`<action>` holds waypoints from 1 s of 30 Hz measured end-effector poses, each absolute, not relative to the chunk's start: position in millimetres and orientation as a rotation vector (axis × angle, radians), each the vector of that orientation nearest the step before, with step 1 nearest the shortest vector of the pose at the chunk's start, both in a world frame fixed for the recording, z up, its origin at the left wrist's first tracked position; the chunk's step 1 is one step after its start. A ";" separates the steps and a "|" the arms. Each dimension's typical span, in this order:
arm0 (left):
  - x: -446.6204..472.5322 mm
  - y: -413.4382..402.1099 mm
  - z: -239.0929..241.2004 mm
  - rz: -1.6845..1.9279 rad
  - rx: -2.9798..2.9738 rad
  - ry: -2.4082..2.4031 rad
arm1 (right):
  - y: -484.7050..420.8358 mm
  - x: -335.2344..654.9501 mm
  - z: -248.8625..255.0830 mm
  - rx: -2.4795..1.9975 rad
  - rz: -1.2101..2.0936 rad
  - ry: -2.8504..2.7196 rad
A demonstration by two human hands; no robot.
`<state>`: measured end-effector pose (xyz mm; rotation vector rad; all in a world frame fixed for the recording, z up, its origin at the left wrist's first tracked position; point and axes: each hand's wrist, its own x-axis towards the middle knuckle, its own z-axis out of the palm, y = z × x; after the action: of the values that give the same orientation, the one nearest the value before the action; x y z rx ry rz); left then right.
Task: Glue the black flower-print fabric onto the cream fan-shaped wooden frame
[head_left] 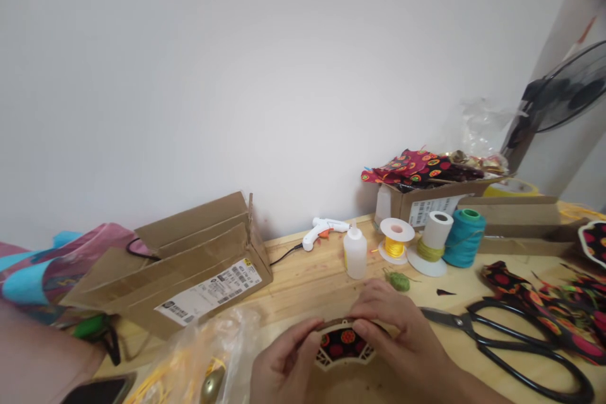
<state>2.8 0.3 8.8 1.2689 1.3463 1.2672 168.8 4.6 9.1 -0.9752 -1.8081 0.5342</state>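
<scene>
Between my two hands is a small pale cut-out frame (pixel 344 363) with black, red and orange patterned fabric (pixel 341 342) set in it. My left hand (pixel 286 360) pinches its left end, thumb in front and fingers behind. At the right end, the thumb and fingers of my right hand (pixel 400 331) close on the top edge. The far side of the frame is partly hidden by my fingers. Black-handled scissors (pixel 473 331) lie just right of my right hand. A green thread bundle (pixel 398 280) lies beyond it.
A cardboard box (pixel 208 271) and a plastic bag (pixel 222 341) stand left. Behind are a glue gun (pixel 322 231), a squeeze bottle (pixel 355 254), a yellow cord spool (pixel 396 246), a teal thread cone (pixel 464 240) and a fabric-filled box (pixel 404 205). Fabric scraps (pixel 563 309) lie right.
</scene>
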 end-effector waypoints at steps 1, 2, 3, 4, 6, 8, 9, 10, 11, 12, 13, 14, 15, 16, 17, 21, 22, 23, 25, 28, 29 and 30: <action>2.9 2.0 8.7 1.223 1.192 1.305 | 5.0 168.8 9.6 -1.019 0.565 -1.795; 2.9 3.5 8.4 1.179 1.135 1.254 | 5.2 168.7 10.1 -1.060 0.588 -1.772; 2.8 4.8 8.0 1.139 1.103 1.205 | 5.2 168.6 10.7 -1.094 0.603 -1.745; 2.5 5.9 7.5 1.105 1.093 1.168 | 4.9 168.5 11.3 -1.120 0.615 -1.720; 1.4 7.3 6.5 1.065 1.126 1.140 | 4.0 168.2 11.9 -1.147 0.634 -1.690; 0.2 8.0 5.7 1.063 1.156 1.148 | 3.1 167.8 11.6 -1.166 0.677 -1.667; -0.2 8.4 5.3 1.067 1.146 1.153 | 2.8 167.6 11.1 -1.184 0.712 -1.645; -0.4 8.6 5.1 1.070 1.124 1.148 | 2.7 167.4 10.4 -1.206 0.753 -1.618; -0.3 8.9 5.0 1.071 1.093 1.130 | 2.9 167.3 9.7 -1.232 0.799 -1.586; 0.0 9.1 4.9 1.068 1.060 1.104 | 3.2 167.3 9.0 -1.259 0.842 -1.552; 0.5 9.2 4.9 1.062 1.028 1.076 | 3.7 167.4 8.4 -1.283 0.878 -1.519; 1.1 9.2 4.9 1.054 0.999 1.051 | 4.2 167.7 7.9 -1.299 0.904 -1.491; 1.7 9.1 4.9 1.043 0.976 1.032 | 4.8 167.9 7.6 -1.309 0.920 -1.470; 2.2 9.0 4.8 1.032 0.961 1.024 | 5.3 168.2 7.5 -1.314 0.928 -1.456; 2.5 8.8 4.7 1.025 0.960 1.026 | 5.7 168.4 7.5 -1.314 0.930 -1.449; 1.1 8.5 3.7 1.054 1.035 1.105 | 6.7 167.9 7.8 -1.310 0.913 -1.444; 0.2 8.7 3.4 1.071 1.051 1.131 | 7.0 167.7 7.8 -1.304 0.924 -1.439; -0.7 9.1 3.3 1.087 1.060 1.157 | 7.3 167.7 7.9 -1.296 0.947 -1.430; -2.5 10.1 3.3 1.108 1.055 1.189 | 7.8 168.0 8.1 -1.277 1.012 -1.414; -3.3 11.5 4.4 1.112 1.006 1.190 | 8.1 169.3 7.9 -1.253 1.060 -1.423; -3.0 11.6 5.0 1.109 0.991 1.187 | 8.2 169.8 7.4 -1.239 1.060 -1.434; -2.4 11.5 5.5 1.106 0.981 1.187 | 8.3 170.2 6.6 -1.222 1.061 -1.441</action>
<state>-2.4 11.5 5.5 0.9807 1.1874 1.1056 170.2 8.3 6.6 -1.2221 -1.4408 1.0609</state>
